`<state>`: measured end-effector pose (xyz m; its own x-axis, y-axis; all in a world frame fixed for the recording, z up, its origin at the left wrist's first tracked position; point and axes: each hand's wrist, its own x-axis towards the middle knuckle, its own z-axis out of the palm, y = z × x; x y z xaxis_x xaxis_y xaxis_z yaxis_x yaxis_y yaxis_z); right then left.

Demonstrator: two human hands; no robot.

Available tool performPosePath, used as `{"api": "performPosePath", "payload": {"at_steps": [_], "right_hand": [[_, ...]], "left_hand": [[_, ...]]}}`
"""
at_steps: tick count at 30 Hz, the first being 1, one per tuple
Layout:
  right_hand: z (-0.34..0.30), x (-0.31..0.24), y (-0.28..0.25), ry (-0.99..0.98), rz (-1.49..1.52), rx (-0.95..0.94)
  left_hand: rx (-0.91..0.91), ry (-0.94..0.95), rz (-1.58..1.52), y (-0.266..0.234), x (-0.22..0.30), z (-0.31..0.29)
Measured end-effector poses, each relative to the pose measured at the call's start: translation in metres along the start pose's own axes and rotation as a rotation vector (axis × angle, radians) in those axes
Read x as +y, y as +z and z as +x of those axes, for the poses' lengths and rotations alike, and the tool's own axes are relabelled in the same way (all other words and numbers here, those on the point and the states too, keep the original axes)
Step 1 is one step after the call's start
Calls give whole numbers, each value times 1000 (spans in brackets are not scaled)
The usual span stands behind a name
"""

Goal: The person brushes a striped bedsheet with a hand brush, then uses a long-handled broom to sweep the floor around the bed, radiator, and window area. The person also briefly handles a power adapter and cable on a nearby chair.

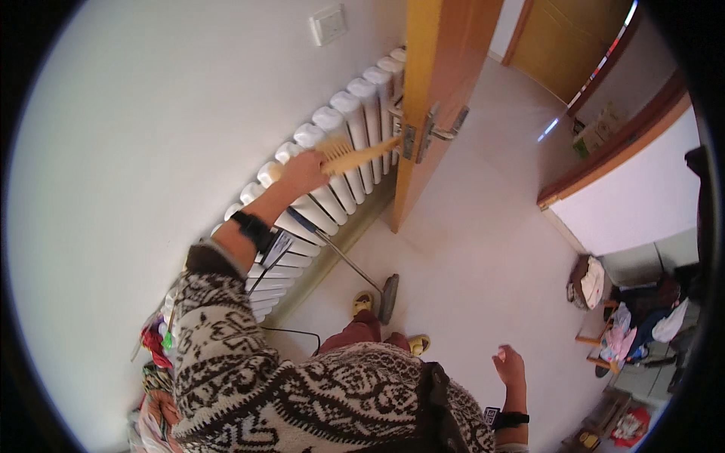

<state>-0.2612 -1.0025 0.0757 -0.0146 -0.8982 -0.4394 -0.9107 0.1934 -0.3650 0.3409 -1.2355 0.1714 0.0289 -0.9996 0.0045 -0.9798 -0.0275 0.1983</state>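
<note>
My left hand (304,174) is closed around a pale wooden brush (359,157), its bristles turned up and its narrow end pointing right toward the door edge. The brush is over the upper part of a white radiator (351,113); whether it touches the radiator I cannot tell. Low on the right, away from the wall, my right hand (510,365) hangs beside my body. Its fingers are curled in, and nothing shows in them.
A broom (389,299) leans by the radiator near my slippered feet. The wooden door (427,98) stands ajar past the radiator's end. Clothes (619,332) are piled on a chair at the right. Bright cloths (156,343) lie at the lower left. A switch (328,26) is on the wall.
</note>
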Motion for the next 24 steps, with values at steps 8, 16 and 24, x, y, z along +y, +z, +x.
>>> {"api": "performPosePath", "payload": {"at_steps": [8, 16, 24], "right_hand": [[89, -253, -51, -1072, -35, 386], [123, -423, -27, -1503, -340, 319], [164, -498, -75, -1537, -337, 564]], "left_hand": [[-759, -355, -1138, -13, 2, -140], [-584, -182, -1016, -48, -36, -183], [223, 177, -242, -51, -44, -134]]}}
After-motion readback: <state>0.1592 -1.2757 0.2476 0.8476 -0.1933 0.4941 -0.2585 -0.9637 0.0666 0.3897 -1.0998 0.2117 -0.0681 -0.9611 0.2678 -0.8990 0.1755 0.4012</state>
